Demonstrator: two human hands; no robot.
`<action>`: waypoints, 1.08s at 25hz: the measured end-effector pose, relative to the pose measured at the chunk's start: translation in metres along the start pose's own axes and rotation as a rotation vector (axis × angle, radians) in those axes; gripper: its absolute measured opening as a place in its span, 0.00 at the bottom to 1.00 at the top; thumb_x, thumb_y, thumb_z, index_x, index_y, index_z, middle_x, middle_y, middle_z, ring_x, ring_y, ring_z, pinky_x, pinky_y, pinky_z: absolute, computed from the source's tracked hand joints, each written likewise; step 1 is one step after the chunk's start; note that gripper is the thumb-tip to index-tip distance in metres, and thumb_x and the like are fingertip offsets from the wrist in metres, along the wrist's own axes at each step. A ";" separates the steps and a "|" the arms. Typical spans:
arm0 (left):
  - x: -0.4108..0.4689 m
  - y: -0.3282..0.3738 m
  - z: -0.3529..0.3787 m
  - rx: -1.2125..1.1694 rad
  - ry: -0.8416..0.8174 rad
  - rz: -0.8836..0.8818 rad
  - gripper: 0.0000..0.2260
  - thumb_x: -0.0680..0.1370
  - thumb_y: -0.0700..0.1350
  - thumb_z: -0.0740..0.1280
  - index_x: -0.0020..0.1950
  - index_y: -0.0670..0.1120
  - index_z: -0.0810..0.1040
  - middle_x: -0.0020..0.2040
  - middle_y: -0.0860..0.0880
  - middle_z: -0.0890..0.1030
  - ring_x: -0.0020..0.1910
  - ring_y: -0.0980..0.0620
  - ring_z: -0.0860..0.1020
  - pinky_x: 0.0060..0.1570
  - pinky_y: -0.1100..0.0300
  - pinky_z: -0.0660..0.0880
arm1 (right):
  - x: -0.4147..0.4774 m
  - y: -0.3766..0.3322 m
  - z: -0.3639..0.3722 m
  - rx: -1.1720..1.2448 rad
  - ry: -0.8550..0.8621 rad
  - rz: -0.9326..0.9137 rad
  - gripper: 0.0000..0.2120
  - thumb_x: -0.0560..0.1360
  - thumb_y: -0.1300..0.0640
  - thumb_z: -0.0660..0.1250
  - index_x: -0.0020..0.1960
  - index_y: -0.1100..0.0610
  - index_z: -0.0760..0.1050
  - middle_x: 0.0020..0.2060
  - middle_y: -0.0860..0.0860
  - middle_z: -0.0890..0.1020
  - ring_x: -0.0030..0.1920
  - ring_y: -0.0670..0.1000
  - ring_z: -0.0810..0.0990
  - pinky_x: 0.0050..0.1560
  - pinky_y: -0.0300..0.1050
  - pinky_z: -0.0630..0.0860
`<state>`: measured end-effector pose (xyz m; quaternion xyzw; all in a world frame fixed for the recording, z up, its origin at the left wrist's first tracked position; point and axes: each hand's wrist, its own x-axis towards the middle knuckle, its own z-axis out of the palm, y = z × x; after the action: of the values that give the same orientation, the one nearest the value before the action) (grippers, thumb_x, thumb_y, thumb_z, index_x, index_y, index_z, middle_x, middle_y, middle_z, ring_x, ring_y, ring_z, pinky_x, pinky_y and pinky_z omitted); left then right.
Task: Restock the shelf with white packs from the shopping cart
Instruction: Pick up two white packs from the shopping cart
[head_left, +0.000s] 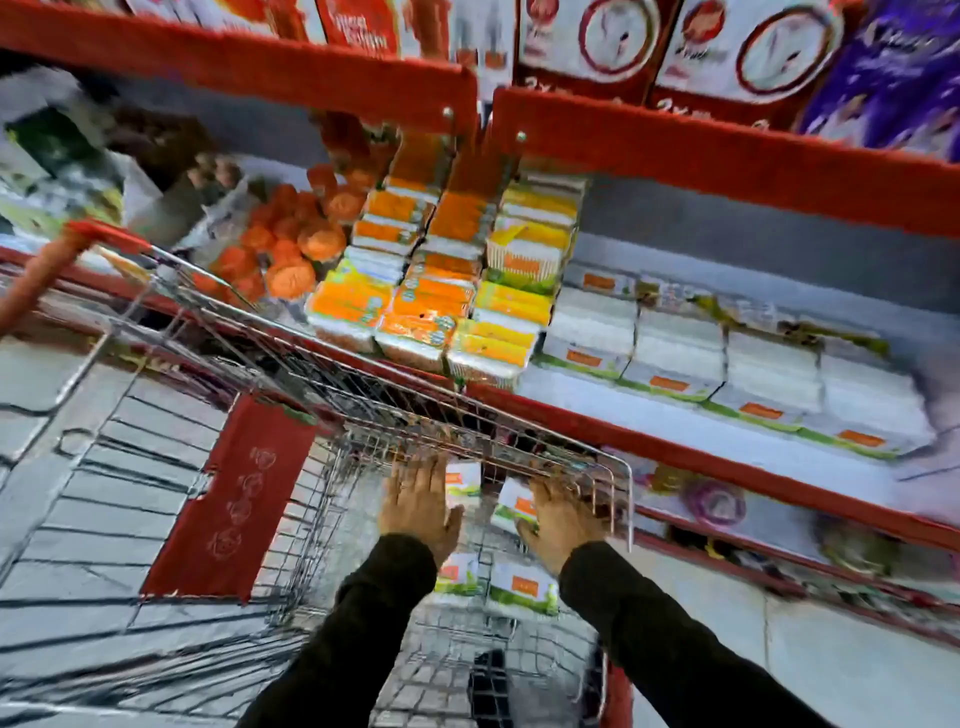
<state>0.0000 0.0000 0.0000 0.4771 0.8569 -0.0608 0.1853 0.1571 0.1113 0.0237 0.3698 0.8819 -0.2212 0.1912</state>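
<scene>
Both my hands reach down into the wire shopping cart. My left hand lies flat, fingers straight and together, over a white pack whose edge shows beside it. The fingers of my right hand curl around a tilted white pack with an orange label. Two more white packs lie lower in the cart, between my forearms. On the red-edged shelf, a row of the same white packs stands at the right. The view is blurred.
Orange and yellow packs are stacked on the shelf left of the white row, with round orange items further left. A red panel hangs inside the cart. More shelves run above and below. Grey tiled floor lies at the right.
</scene>
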 end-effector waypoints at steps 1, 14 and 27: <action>0.018 -0.004 0.015 0.037 -0.136 -0.038 0.33 0.83 0.58 0.49 0.81 0.44 0.41 0.82 0.46 0.45 0.81 0.46 0.47 0.79 0.46 0.45 | 0.015 0.006 0.009 -0.004 -0.031 0.013 0.28 0.81 0.48 0.57 0.77 0.60 0.59 0.75 0.57 0.65 0.73 0.57 0.66 0.72 0.48 0.64; 0.149 -0.032 0.118 0.206 -0.371 0.078 0.45 0.74 0.57 0.71 0.80 0.44 0.49 0.79 0.41 0.56 0.77 0.40 0.60 0.75 0.46 0.62 | 0.130 0.061 0.107 -0.134 -0.232 0.124 0.42 0.69 0.46 0.75 0.74 0.61 0.59 0.68 0.59 0.70 0.66 0.61 0.73 0.64 0.51 0.71; 0.032 -0.013 -0.003 -0.021 -0.083 0.003 0.21 0.75 0.47 0.73 0.66 0.49 0.76 0.69 0.50 0.69 0.59 0.50 0.77 0.59 0.54 0.80 | 0.025 0.030 0.020 -0.022 0.050 0.056 0.24 0.75 0.57 0.70 0.70 0.49 0.70 0.64 0.52 0.78 0.56 0.55 0.82 0.51 0.48 0.80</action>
<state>-0.0264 0.0192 -0.0099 0.4736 0.8483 -0.0712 0.2260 0.1664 0.1333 -0.0128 0.3977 0.8780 -0.1968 0.1796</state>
